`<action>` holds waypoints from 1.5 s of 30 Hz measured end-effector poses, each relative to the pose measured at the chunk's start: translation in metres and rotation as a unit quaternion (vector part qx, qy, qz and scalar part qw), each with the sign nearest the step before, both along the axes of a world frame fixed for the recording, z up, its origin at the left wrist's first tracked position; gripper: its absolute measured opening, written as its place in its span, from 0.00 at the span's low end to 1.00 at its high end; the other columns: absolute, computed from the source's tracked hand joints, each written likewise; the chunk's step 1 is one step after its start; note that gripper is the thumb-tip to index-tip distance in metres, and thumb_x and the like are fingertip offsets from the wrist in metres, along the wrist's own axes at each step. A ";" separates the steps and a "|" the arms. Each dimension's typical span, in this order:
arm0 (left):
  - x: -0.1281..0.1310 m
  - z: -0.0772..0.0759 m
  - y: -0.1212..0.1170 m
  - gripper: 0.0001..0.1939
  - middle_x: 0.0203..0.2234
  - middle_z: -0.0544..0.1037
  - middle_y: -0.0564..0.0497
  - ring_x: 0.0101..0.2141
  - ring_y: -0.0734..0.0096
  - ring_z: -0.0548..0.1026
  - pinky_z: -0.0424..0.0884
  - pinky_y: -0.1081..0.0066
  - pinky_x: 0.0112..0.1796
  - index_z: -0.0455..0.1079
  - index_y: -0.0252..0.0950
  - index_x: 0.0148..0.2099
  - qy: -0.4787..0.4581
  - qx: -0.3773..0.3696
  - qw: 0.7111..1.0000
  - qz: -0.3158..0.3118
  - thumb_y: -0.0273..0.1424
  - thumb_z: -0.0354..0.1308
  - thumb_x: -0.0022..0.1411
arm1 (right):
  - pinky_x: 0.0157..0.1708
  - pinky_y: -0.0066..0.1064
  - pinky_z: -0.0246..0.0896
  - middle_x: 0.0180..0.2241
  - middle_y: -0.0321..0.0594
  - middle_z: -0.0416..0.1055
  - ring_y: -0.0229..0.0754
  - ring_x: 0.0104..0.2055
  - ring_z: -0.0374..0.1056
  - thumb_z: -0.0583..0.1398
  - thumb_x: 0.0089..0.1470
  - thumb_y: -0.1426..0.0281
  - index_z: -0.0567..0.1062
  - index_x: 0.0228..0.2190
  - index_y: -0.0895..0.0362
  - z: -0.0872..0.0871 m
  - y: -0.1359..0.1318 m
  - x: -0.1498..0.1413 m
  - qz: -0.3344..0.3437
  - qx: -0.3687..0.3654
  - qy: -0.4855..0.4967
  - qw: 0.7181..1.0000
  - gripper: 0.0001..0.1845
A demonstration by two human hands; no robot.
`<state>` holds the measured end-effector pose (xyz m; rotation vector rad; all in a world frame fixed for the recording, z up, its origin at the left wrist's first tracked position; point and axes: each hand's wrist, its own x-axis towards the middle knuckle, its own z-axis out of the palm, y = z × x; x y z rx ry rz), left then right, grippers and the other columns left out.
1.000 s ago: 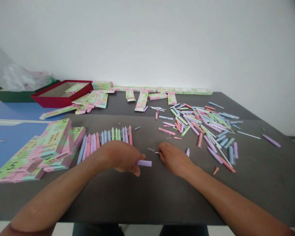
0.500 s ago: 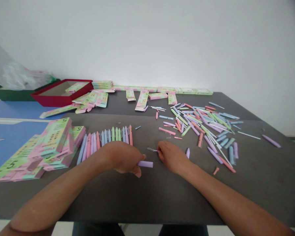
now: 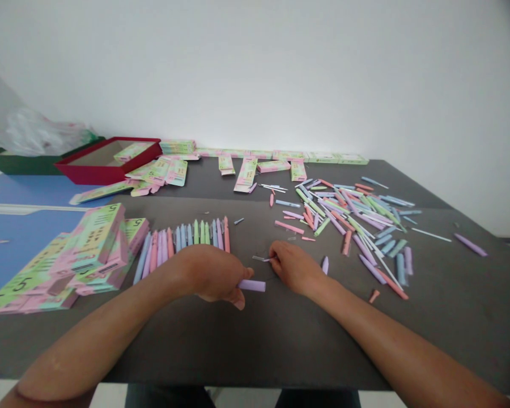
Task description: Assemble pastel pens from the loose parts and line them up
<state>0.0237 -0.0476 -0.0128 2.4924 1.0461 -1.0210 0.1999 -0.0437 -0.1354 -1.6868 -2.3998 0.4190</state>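
Note:
My left hand (image 3: 219, 276) is closed around a purple pen barrel (image 3: 253, 286), whose end sticks out to the right past the fingers. Just across from it, my right hand (image 3: 289, 265) pinches a small clear plastic pen clip (image 3: 260, 259) that points left. Behind my left hand stretches a row of assembled pens (image 3: 195, 233) in blue, pink, purple, green and red, partly hidden by my forearm. To the right of my right hand lies a purple pen piece (image 3: 325, 264).
Loose barrels, caps and white refills form a heap (image 3: 348, 209) on the right of the dark table (image 3: 255, 345). Printed pen boxes (image 3: 85, 243) are stacked at left. Behind them stand a red tray (image 3: 89, 170) and a green tray (image 3: 29, 164) with a plastic bag.
My right hand has shifted slightly left with the clear clip, which now points more level. The left hand keeps the purple barrel almost in the same place.

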 end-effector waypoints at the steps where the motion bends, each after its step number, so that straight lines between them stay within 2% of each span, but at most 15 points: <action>1: 0.000 0.001 0.000 0.28 0.40 0.79 0.41 0.37 0.53 0.76 0.67 0.68 0.29 0.61 0.42 0.59 -0.002 0.002 1.000 0.003 0.44 0.54 0.58 | 0.32 0.28 0.49 0.34 0.40 0.69 0.39 0.36 0.63 0.53 0.55 0.71 0.66 0.33 0.56 0.000 0.000 0.000 0.001 -0.001 0.004 1.000 0.03; 6: -0.001 0.005 0.000 0.28 0.39 0.79 0.40 0.37 0.52 0.76 0.68 0.67 0.29 0.62 0.42 0.59 -0.013 -0.001 1.000 0.004 0.44 0.54 0.58 | 0.34 0.29 0.50 0.34 0.40 0.69 0.39 0.37 0.64 0.52 0.57 0.71 0.67 0.34 0.56 0.002 -0.001 -0.002 0.000 -0.010 -0.005 1.000 0.04; 17: -0.003 0.001 -0.001 0.30 0.41 0.78 0.40 0.39 0.50 0.76 0.69 0.64 0.32 0.59 0.43 0.61 -0.015 0.002 1.000 0.009 0.45 0.54 0.58 | 0.34 0.29 0.50 0.34 0.41 0.69 0.39 0.36 0.63 0.50 0.58 0.71 0.67 0.33 0.57 -0.001 0.000 -0.003 0.002 0.008 -0.004 1.000 0.06; 30: -0.005 0.005 -0.001 0.29 0.40 0.78 0.39 0.38 0.49 0.76 0.68 0.64 0.29 0.59 0.41 0.61 -0.023 -0.004 1.000 0.003 0.44 0.53 0.59 | 0.35 0.28 0.50 0.34 0.41 0.69 0.39 0.37 0.63 0.51 0.57 0.72 0.67 0.33 0.57 -0.002 0.001 -0.002 0.003 0.008 -0.001 1.000 0.05; 39: -0.004 0.001 -0.003 0.30 0.41 0.78 0.39 0.38 0.49 0.76 0.68 0.64 0.29 0.60 0.42 0.60 -0.025 0.003 1.000 0.004 0.45 0.54 0.58 | 0.34 0.29 0.50 0.33 0.41 0.69 0.39 0.36 0.63 0.50 0.58 0.71 0.66 0.32 0.57 -0.003 0.002 -0.002 -0.001 0.018 -0.008 1.000 0.06; 45: -0.003 0.002 -0.004 0.28 0.36 0.79 0.40 0.35 0.51 0.77 0.67 0.67 0.27 0.63 0.40 0.58 -0.031 0.006 0.999 -0.008 0.45 0.54 0.58 | 0.35 0.29 0.51 0.35 0.42 0.69 0.40 0.37 0.64 0.50 0.58 0.71 0.67 0.33 0.58 -0.001 0.001 -0.004 -0.003 0.012 -0.016 1.000 0.06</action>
